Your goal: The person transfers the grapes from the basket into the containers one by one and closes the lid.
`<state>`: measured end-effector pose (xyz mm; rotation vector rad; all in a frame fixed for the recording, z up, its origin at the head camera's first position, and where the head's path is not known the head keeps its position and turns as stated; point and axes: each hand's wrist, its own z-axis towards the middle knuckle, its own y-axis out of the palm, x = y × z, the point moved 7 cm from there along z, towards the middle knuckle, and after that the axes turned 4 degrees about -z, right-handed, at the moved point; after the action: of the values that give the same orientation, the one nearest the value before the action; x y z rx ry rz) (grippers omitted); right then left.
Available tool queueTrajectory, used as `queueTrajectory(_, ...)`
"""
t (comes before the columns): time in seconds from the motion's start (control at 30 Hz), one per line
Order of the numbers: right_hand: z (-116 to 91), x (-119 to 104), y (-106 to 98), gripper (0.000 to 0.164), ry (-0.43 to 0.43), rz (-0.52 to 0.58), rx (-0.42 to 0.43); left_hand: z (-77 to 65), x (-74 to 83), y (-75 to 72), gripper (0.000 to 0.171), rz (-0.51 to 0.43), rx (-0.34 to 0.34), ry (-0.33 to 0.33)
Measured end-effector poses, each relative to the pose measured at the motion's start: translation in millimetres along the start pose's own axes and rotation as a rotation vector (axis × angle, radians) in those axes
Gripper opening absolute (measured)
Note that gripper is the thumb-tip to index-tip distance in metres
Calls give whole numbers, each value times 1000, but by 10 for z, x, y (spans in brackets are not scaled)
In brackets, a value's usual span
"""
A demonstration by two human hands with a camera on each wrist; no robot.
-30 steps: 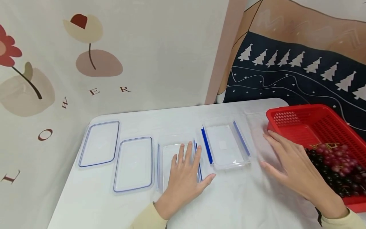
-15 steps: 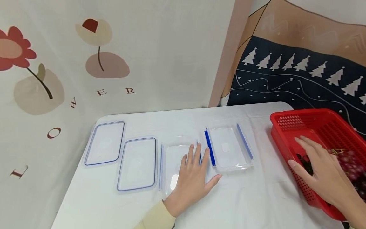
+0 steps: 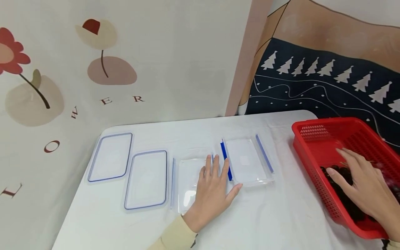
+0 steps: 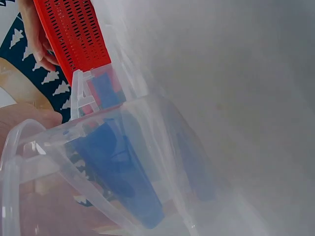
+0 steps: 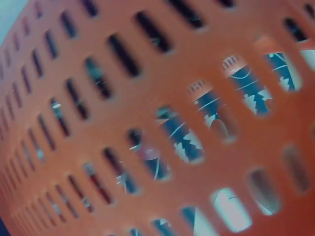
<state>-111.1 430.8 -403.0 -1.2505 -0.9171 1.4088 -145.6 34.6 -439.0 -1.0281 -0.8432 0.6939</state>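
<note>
My left hand (image 3: pixel 212 192) lies with its fingers spread over the right side of a clear plastic container (image 3: pixel 187 187) that has blue side flaps. A second clear container (image 3: pixel 245 159) stands just right of those fingertips. In the left wrist view, the near container's wall and blue flap (image 4: pixel 118 172) fill the lower left. My right hand (image 3: pixel 370 187) is over the red basket (image 3: pixel 307 166), its fingers loosely extended above dark grapes (image 3: pixel 347 198). Whether they touch the grapes is hidden. Reddish grapes (image 3: pixel 389 177) show partly behind that hand. The basket's slotted wall (image 5: pixel 147 98) fills the right wrist view.
Two clear lids with blue seals, a far one (image 3: pixel 110 157) and a nearer one (image 3: pixel 146 180), lie flat at the left of the white-covered table (image 3: pixel 281 215). Printed cloth (image 3: pixel 187 62) hangs behind the table. The basket takes up the table's right side.
My right hand has moved from the basket's left edge to over the grapes inside it. The left hand has shifted slightly right across the container.
</note>
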Motion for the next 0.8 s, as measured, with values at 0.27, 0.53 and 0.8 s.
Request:
queueTrajectory(0.27,65,163,29,86,18,-21,4,8,-40,57,80,-63,-42,-30)
queueTrajectory(0.53,85,402,7,87,92,-66,-2,21,-45,85,79,-81,-37,-39)
queueTrajectory(0.8,27,605,15,88,145,-56,26,38,-37,92,78,-113,-24,-20)
